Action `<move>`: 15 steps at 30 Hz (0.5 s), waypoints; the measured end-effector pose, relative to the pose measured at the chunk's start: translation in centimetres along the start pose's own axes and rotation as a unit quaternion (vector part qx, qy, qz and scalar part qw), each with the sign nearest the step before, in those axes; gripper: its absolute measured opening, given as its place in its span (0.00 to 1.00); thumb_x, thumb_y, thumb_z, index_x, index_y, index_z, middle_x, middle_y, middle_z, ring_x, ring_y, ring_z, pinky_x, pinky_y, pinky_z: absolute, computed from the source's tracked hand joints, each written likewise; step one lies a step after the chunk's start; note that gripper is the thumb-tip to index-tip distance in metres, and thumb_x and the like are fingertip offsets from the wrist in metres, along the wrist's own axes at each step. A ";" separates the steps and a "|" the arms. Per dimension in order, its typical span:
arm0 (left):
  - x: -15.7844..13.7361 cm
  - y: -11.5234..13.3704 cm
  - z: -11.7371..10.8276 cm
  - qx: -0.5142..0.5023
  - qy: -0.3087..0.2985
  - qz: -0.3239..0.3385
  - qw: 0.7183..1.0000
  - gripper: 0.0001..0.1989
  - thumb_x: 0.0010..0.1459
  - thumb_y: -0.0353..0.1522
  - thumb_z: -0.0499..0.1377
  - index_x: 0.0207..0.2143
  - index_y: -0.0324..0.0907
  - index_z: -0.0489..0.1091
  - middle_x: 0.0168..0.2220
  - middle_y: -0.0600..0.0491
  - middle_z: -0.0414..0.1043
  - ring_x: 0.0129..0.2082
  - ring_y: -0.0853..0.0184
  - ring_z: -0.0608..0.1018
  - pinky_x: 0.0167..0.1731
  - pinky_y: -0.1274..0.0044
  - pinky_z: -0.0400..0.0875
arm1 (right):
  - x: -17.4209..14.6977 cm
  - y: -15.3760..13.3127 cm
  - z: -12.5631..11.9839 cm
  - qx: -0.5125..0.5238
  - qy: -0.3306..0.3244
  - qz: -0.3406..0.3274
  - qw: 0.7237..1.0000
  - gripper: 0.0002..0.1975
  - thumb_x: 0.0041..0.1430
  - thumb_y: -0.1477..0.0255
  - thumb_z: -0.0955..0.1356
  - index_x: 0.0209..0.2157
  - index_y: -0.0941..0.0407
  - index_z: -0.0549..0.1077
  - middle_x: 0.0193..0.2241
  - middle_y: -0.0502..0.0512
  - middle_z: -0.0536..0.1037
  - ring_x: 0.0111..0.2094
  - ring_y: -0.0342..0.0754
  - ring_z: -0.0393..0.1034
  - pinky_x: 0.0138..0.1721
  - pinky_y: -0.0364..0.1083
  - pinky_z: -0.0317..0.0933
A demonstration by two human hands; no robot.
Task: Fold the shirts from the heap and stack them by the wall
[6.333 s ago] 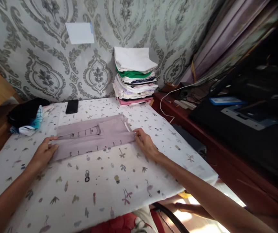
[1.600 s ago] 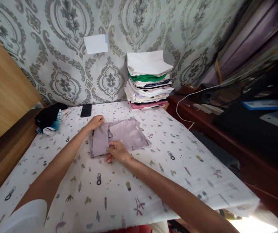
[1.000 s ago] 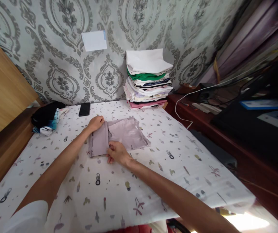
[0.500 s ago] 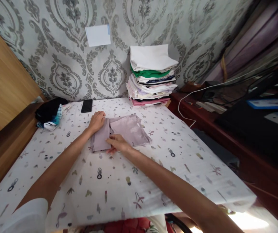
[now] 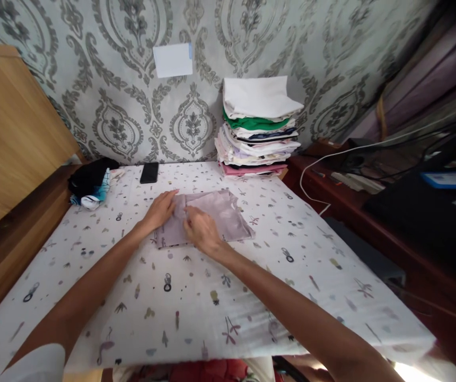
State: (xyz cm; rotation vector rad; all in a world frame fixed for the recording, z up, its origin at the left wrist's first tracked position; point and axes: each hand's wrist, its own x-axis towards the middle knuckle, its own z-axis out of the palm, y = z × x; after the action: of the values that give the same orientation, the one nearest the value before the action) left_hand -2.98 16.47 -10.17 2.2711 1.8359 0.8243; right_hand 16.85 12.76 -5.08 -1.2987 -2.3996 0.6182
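Note:
A folded mauve garment (image 5: 230, 215) lies flat on the patterned white cloth, with a folded-over strip along its left part. My left hand (image 5: 159, 211) rests at the upper left edge of the garment, its fingers stretched out and close together. Over the fold line is my right hand (image 5: 202, 231), a little blurred. Its fingers are bent and closed at the edge of the folded strip, and the fingertips are partly hidden.
A tall stack of folded clothes (image 5: 257, 132) stands against the wall at the back. A black phone (image 5: 149, 173) and a bunched dark garment (image 5: 88, 178) lie at the back left. A white cable (image 5: 305, 193) runs along the right side. Wooden furniture (image 5: 17, 127) borders the left.
My right hand has moved up along the fold, away from the garment's near edge. My left hand stays at the upper left edge. The view has shifted slightly left.

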 end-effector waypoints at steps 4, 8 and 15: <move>-2.8 -0.5 -1.5 -0.017 0.057 -0.063 0.996 0.20 0.68 0.35 0.47 0.60 0.41 0.61 0.58 0.41 0.69 0.59 0.57 0.71 0.59 0.64 0.63 | 2.1 -0.9 1.6 -0.033 0.033 -0.141 0.989 0.24 0.65 0.79 0.57 0.61 0.58 0.66 0.63 0.63 0.66 0.65 0.54 0.57 0.64 0.52 0.53; -6.9 1.1 -1.0 0.031 0.013 -0.034 0.999 0.23 0.67 0.39 0.49 0.61 0.40 0.61 0.61 0.38 0.67 0.63 0.54 0.67 0.62 0.60 0.60 | 4.8 0.5 4.0 -0.077 -0.031 -0.137 0.987 0.24 0.68 0.77 0.56 0.64 0.62 0.63 0.67 0.64 0.60 0.69 0.55 0.49 0.68 0.57 0.41; -10.3 2.4 -0.4 0.043 -0.077 -0.042 0.995 0.28 0.66 0.43 0.49 0.65 0.42 0.57 0.70 0.41 0.54 0.71 0.55 0.54 0.68 0.59 0.48 | 6.3 2.0 4.4 -0.108 -0.038 -0.090 0.989 0.24 0.70 0.74 0.56 0.64 0.64 0.63 0.68 0.69 0.56 0.71 0.59 0.44 0.67 0.64 0.40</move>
State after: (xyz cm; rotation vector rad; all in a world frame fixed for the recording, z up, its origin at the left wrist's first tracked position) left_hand -2.40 6.16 -12.33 2.2183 1.9157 0.5512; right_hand 12.84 18.13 -9.35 -1.1375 -2.6703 0.3714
